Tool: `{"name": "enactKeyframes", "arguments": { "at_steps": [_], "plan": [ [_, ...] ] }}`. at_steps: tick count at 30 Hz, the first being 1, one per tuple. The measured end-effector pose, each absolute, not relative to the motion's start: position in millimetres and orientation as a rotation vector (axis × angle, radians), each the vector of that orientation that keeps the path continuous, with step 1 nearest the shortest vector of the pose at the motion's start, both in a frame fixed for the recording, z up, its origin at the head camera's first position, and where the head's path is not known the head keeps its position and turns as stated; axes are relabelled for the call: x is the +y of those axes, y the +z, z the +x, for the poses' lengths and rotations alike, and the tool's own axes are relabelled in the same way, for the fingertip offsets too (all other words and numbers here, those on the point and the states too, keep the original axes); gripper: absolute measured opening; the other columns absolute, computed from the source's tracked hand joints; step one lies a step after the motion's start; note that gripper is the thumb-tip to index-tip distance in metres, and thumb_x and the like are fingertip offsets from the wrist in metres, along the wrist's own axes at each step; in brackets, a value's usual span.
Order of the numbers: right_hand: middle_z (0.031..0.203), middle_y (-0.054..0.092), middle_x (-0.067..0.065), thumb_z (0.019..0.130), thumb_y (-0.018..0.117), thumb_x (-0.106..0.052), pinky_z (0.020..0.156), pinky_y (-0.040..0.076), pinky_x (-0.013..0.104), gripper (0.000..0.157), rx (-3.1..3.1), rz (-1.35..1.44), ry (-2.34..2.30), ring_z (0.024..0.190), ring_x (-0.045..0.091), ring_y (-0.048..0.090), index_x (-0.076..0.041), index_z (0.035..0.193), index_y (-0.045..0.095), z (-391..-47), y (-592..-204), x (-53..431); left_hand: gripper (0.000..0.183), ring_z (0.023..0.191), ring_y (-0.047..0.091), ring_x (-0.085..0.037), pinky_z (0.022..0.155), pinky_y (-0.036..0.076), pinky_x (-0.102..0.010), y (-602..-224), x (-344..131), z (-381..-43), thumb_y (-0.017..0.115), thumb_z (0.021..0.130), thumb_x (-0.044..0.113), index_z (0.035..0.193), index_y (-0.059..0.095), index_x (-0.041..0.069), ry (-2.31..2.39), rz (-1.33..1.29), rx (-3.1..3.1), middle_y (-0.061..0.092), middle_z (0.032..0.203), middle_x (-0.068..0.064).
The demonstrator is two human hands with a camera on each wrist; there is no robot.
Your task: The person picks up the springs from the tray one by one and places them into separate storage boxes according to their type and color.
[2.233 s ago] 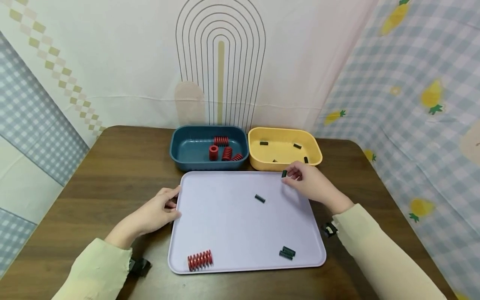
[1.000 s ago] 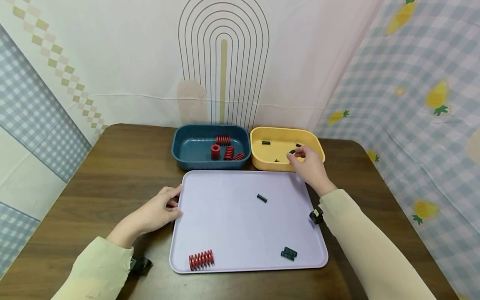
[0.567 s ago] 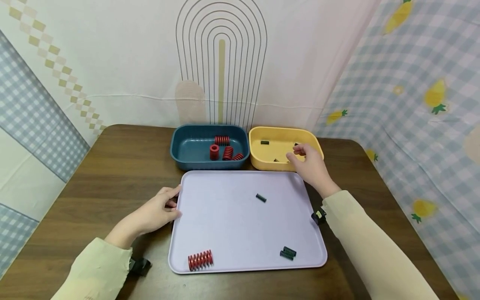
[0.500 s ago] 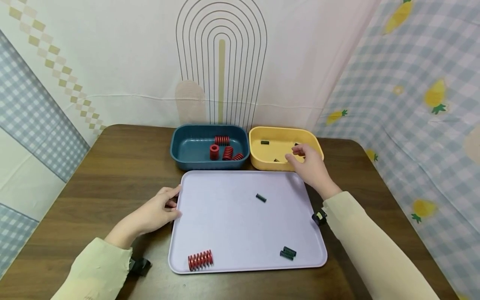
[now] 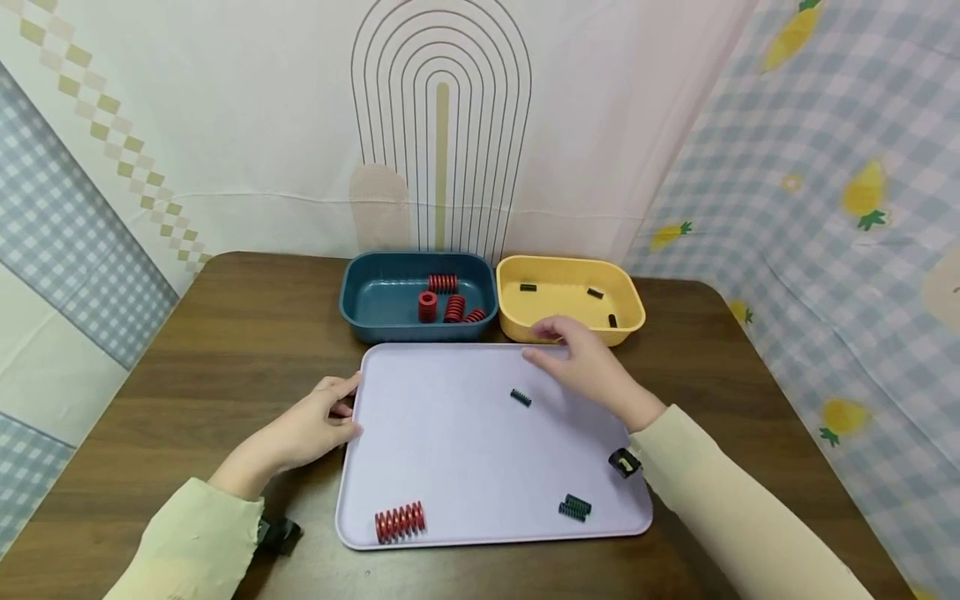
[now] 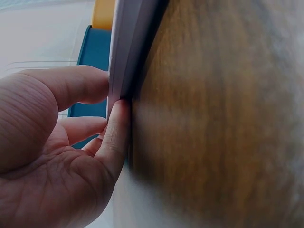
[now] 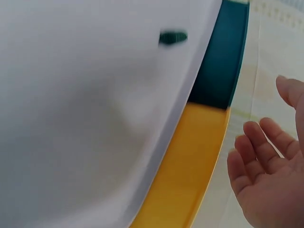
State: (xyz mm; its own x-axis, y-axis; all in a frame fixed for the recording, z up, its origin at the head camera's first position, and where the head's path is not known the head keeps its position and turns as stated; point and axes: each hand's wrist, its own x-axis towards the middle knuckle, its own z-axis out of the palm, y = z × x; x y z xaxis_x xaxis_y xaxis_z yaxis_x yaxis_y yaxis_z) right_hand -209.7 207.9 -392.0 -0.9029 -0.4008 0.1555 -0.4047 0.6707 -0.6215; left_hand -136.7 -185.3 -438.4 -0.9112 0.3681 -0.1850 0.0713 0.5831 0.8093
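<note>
My left hand [image 5: 303,429] holds the left edge of the lavender tray [image 5: 442,450]; in the left wrist view its thumb [image 6: 83,85] meets the rim and a finger sits low at the tray's side. My right hand [image 5: 581,367], fingers loosely bent and holding nothing, hovers over the tray's far edge, overlapping the front of the yellow bin [image 5: 562,271]. A small dark green spring [image 5: 521,397] lies on the tray just left of this hand. Two more green springs [image 5: 575,507] lie side by side near the right front corner, and a larger red spring [image 5: 400,522] near the left front.
Behind the tray stand the blue bin [image 5: 382,333], containing several red springs [image 5: 453,308], and the yellow bin, with small dark springs [image 5: 595,293] inside. The wooden table [image 5: 247,333] extends on both sides. Patterned cloths [image 5: 277,133] hang at the back and sides.
My right hand carried a dark green spring over the yellow bin, let it go there, then came back left and nearer over the tray's far edge. My left hand stays at the tray.
</note>
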Motion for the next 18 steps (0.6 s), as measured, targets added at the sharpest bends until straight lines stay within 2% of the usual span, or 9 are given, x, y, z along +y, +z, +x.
{"name": "enactKeyframes", "arguments": {
  "at_steps": [4, 12, 18],
  "plan": [
    [0.115, 0.062, 0.009, 0.090, 0.069, -0.037, 0.094, 0.044, 0.044, 0.043, -2.897, 0.849, 1.075, 0.108, 0.027, 0.056, -0.008, 0.120, 0.062, -194.2, -393.1, 188.7, 0.077, 0.104, 0.049, -0.024, 0.078, 0.047, -0.029, -439.0, -185.3, -136.6, 0.067, 0.090, 0.009, 0.152, 0.023, -0.001, 1.246, 0.351, 2.486, 0.037, 0.133, -0.018],
    [0.117, 0.060, -0.002, 0.087, 0.069, -0.047, 0.095, 0.044, 0.034, 0.054, -3.040, 1.137, 0.951, 0.107, 0.012, 0.054, -0.010, 0.125, 0.061, -154.5, -390.5, 151.4, 0.076, 0.105, 0.049, -0.024, 0.080, 0.047, -0.028, -441.9, -185.5, -136.7, 0.066, 0.090, 0.008, 0.152, 0.023, -0.001, 1.234, 0.355, 2.499, 0.037, 0.133, -0.018],
    [0.117, 0.060, -0.005, 0.087, 0.066, -0.052, 0.094, 0.043, 0.029, 0.056, -3.093, 1.365, 0.848, 0.108, 0.008, 0.053, -0.013, 0.127, 0.060, -131.2, -397.9, 129.5, 0.075, 0.104, 0.050, -0.024, 0.079, 0.047, -0.028, -440.9, -183.8, -136.2, 0.066, 0.089, 0.007, 0.150, 0.025, -0.004, 1.235, 0.371, 2.515, 0.037, 0.132, -0.018]
  ]
}}
